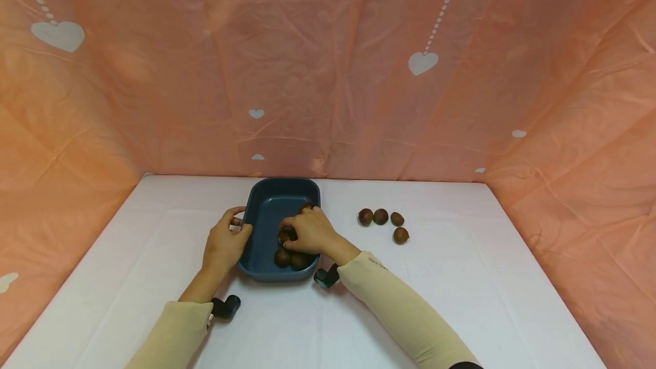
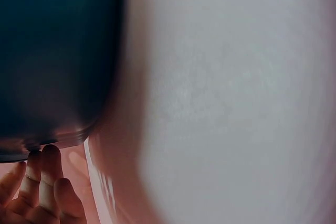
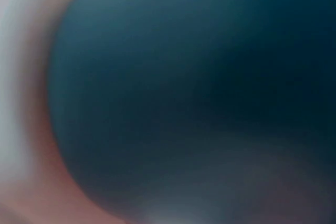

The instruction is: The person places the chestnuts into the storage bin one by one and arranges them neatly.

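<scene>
A dark blue rectangular dish (image 1: 263, 209) with rounded corners sits toward the back of the white table, left of the middle. My left hand (image 1: 224, 244) holds its left side, thumb over the rim; the left wrist view shows fingertips (image 2: 51, 156) against the outer wall. Reaching in over the right rim, my right hand (image 1: 311, 233) has thumb and fingers around a brown chestnut (image 1: 285, 236). Just below that hand lie two more chestnuts, one of them (image 1: 282, 257) fully visible. Another chestnut (image 1: 306, 206) shows behind the knuckles. In the right wrist view the dish (image 3: 157, 77) is blurred.
Several loose chestnuts (image 1: 381, 217) lie on the white table (image 1: 435, 289) right of the dish. Orange cloth (image 1: 287, 73) with pale hearts hangs at the back and both sides. Black wrist cameras (image 1: 225, 306) sit near the dish's front corners.
</scene>
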A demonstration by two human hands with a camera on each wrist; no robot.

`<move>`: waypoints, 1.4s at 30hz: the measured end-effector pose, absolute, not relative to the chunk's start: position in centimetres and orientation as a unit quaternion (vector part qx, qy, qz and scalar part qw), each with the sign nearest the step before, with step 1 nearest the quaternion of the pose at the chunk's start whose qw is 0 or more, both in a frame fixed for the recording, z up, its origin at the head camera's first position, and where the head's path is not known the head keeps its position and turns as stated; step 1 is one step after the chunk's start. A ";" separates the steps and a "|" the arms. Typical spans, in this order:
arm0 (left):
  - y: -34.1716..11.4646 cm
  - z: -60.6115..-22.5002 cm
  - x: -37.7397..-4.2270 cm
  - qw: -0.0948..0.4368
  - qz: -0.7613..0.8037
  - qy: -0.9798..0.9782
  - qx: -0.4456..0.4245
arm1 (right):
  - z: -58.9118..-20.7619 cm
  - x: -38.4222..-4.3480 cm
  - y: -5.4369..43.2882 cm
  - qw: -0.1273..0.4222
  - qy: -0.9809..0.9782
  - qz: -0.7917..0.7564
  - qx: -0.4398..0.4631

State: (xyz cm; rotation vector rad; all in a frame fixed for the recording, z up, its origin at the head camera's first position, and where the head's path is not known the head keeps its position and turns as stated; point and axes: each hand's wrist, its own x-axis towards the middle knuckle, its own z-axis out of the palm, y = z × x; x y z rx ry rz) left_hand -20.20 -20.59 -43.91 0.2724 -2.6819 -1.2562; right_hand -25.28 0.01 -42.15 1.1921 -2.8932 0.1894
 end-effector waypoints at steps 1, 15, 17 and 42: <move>-20.6 -43.9 -20.2 0.084 -0.420 -0.899 0.092 | -42.1 -25.3 0.0 0.003 -0.923 0.059 0.380; -20.6 -44.1 -20.2 0.086 -0.419 -0.899 0.093 | -42.3 -25.3 0.0 0.008 -0.921 0.050 0.385; -20.6 -44.0 -20.2 0.087 -0.419 -0.899 0.092 | -42.3 -25.3 0.0 0.010 -0.922 0.053 0.384; -20.5 -43.8 -20.2 0.085 -0.423 -0.897 0.091 | -39.6 -24.8 5.0 0.005 -0.869 0.282 0.407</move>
